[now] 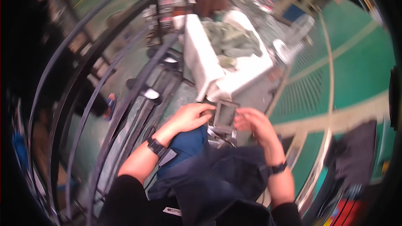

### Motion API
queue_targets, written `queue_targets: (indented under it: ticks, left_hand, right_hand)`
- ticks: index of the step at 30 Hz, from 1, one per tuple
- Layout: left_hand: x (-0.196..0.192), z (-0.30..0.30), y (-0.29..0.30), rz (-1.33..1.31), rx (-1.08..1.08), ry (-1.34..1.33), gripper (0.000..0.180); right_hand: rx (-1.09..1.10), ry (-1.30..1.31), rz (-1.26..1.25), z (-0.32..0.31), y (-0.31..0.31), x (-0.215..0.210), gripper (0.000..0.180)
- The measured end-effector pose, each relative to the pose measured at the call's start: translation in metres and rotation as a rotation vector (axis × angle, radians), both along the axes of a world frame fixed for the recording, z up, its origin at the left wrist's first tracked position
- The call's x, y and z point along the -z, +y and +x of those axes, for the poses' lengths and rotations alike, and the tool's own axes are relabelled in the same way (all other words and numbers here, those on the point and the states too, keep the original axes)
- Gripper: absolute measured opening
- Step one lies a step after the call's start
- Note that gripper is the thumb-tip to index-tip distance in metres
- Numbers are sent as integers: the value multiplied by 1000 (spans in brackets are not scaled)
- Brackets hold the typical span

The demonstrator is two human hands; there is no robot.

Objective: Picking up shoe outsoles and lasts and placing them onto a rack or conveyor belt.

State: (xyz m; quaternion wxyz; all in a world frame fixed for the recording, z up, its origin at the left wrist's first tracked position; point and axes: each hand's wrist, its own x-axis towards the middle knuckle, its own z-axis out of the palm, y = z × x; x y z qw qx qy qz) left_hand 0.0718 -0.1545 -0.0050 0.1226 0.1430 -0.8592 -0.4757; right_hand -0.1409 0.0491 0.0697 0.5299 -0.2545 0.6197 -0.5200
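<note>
The picture is smeared by motion. In front of my lap stands a small dark rectangular frame with a grey middle [226, 114]; its kind is unclear. At its left side is my left hand [190, 117], thumb and fingers apart, the fingertips close to the frame's edge. My right hand [256, 124] is on the other side, fingers stretched toward the frame and blurred. Neither hand visibly grips anything. Across my lap lies a dark navy cloth [217, 171], with a brighter blue piece [188, 144] under my left wrist. Shiny metal parts [222, 137] show just below the frame.
A white bin [201, 58] holding grey-green cloth [232, 39] stands straight ahead. Curved dark metal bars [90, 71] rise along the left. A white fan-like object [293, 39] is beyond the bin. Dark fabric [354, 150] hangs at the right over green flooring [356, 58].
</note>
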Motion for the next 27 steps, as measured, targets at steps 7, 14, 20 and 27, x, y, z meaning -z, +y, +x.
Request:
queue_targets:
  ticks: [7,14,20,27]
  left_hand:
    - [8,-2,11,-291,69,-147,46]
    - [35,-8,-10,32,66,-50,38]
    - [12,-16,16,-213,-26,-92,32]
    - [-56,-11,75,-77,174,-125,33]
  right_hand:
    - [-203,367,68,-57,77,-97,37]
    - [536,748,115,-127,348,-180,38]
    - [1341,1641,1030,-141,610,-152,83]
    - [1376,1227,1037,-123,745,-72,98]
